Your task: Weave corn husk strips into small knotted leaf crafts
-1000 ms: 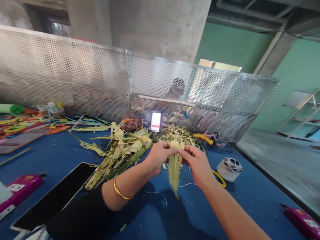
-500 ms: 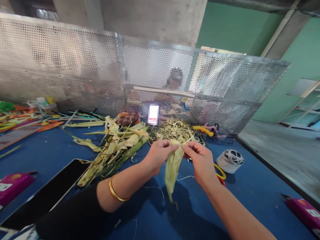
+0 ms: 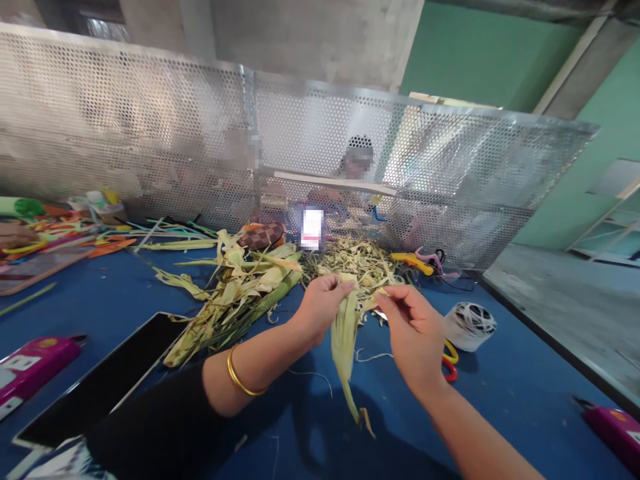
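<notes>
A pale green corn husk (image 3: 345, 333) hangs above the blue table, its thin tail pointing down. My left hand (image 3: 323, 303) is closed, pinching the husk's top between thumb and fingers. My right hand (image 3: 413, 327) is also closed, with a narrow strip of husk (image 3: 369, 304) in its pinch, drawn out to the right. Behind both hands lies a heap of shredded husk (image 3: 357, 263). To the left of my left hand is a pile of whole husks (image 3: 240, 293). Scissors with yellow and red handles (image 3: 450, 363) lie partly hidden behind my right hand.
A roll of white string (image 3: 470, 325) stands at right. Purple devices lie at the left (image 3: 37, 367) and right (image 3: 613, 427) edges. A dark flat panel (image 3: 105, 377) is at left. A perforated metal screen (image 3: 320, 140) closes off the back, with people behind it.
My right hand has moved right, away from my left hand, pulling a strip apart from the corn husk. My left hand still pinches the husk's top. The view has shifted slightly.
</notes>
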